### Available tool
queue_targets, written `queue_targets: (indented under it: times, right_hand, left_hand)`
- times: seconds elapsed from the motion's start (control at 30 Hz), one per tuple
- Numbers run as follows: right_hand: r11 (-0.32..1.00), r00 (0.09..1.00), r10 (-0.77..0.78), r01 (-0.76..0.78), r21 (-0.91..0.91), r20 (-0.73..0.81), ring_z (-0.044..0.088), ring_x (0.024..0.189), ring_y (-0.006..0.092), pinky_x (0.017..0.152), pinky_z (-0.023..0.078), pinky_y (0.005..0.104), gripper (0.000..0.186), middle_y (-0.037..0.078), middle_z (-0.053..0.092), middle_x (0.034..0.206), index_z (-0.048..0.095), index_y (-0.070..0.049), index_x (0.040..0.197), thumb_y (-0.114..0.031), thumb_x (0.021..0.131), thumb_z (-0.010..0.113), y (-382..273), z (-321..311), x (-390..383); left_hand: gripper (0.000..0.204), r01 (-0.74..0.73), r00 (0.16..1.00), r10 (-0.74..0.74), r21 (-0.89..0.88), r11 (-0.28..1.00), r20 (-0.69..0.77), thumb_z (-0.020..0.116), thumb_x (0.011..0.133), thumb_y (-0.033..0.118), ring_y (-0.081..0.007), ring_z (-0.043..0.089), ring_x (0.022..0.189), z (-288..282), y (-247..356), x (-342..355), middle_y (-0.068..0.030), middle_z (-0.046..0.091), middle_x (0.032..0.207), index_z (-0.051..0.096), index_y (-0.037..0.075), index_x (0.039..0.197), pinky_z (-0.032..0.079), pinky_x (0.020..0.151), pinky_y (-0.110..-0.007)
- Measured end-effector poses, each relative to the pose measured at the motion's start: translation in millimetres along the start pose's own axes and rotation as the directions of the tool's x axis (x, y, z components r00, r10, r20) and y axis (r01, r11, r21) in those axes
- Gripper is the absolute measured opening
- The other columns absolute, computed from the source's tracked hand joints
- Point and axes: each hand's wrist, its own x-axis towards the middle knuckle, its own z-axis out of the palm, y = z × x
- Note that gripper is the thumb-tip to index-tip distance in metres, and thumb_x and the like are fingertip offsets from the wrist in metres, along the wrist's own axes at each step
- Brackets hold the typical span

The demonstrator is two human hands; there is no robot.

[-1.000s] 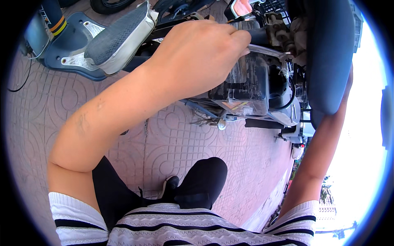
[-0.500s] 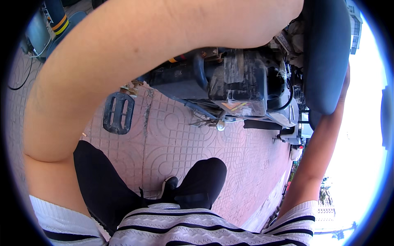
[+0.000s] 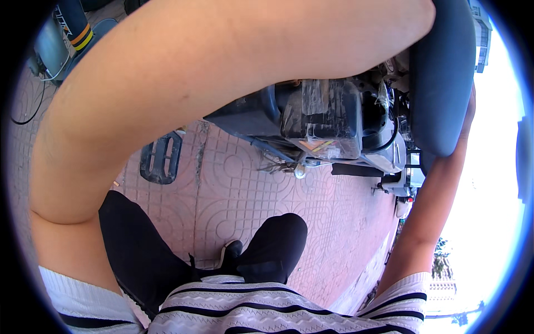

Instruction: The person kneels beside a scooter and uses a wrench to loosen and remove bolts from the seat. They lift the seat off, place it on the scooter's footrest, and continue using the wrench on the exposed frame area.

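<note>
My left forearm arches across the top, and my left hand [image 3: 409, 25] reaches the mechanism [image 3: 389, 72] beside a long dark padded seat [image 3: 442, 83]; its fingers are hidden. My right arm runs up behind that seat, where only a sliver of my right hand [image 3: 468, 111] shows, fingers out of sight. Below my left forearm are a scuffed black box [image 3: 320, 117] with worn tape and a reflective sticker, a curved black cable [image 3: 392, 131] and a black pedal [image 3: 160, 161]. Whether either hand holds a tool cannot be seen.
At the upper left stands another vehicle [image 3: 55, 44] with a striped dark tube and a hanging cord [image 3: 30, 117]. More parked vehicles [image 3: 403, 189] line the right side. Pink patterned paving [image 3: 233, 183] lies under my dark-trousered legs [image 3: 272, 245].
My left hand, earlier gripping a silver wrench at the mechanism, has moved up and right, its arm now arched over the frame, hiding fingers and wrench. My right arm has barely moved.
</note>
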Motion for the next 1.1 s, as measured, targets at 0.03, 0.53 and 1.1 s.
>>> queue_targets:
  times: [0.03, 0.53, 1.1]
  right_hand:
    - [1.0, 1.0, -0.002, 0.002, 0.0, 0.0, 0.062, 0.1, 0.0182, 0.082, 0.051, 0.0288, 0.056, 0.012, 0.055, 0.128, 0.044, -0.008, 0.137, -0.041, 0.093, 0.046, 0.5, -0.4, 0.3]
    - [0.997, 0.999, -0.051, 0.052, -0.05, 0.016, 0.066, 0.096, 0.0199, 0.076, 0.055, 0.0294, 0.061, 0.014, 0.055, 0.129, 0.047, -0.009, 0.136, -0.05, 0.09, 0.046, 28.2, -6.2, -2.4]
    - [1.0, 0.999, 0.003, -0.002, -0.016, 0.046, 0.07, 0.089, 0.0216, 0.07, 0.06, 0.0302, 0.065, 0.015, 0.058, 0.124, 0.049, -0.009, 0.134, -0.055, 0.088, 0.046, 29.8, -34.8, -8.5]
  left_hand:
    - [0.015, -0.004, 1.0, 0.004, 0.05, 0.999, 0.011, 0.052, 0.078, 0.004, -0.0383, 0.064, 0.073, -3.8, 1.7, 1.2, -0.0218, 0.064, 0.073, 0.062, -0.006, 0.073, 0.054, 0.068, -0.042]
    - [0.024, 0.374, 0.926, -0.353, 0.44, 0.816, -0.132, 0.058, 0.091, 0.023, -0.0304, 0.063, 0.062, 91.0, -23.0, -65.5, -0.0141, 0.062, 0.068, 0.057, 0.002, 0.081, 0.051, 0.056, -0.039]
    - [0.024, 0.594, 0.803, -0.585, 0.228, 0.771, -0.112, 0.055, 0.092, 0.022, -0.0289, 0.061, 0.048, 139.5, 35.8, -70.0, -0.0127, 0.058, 0.056, 0.048, 0.002, 0.082, 0.048, 0.042, -0.037]
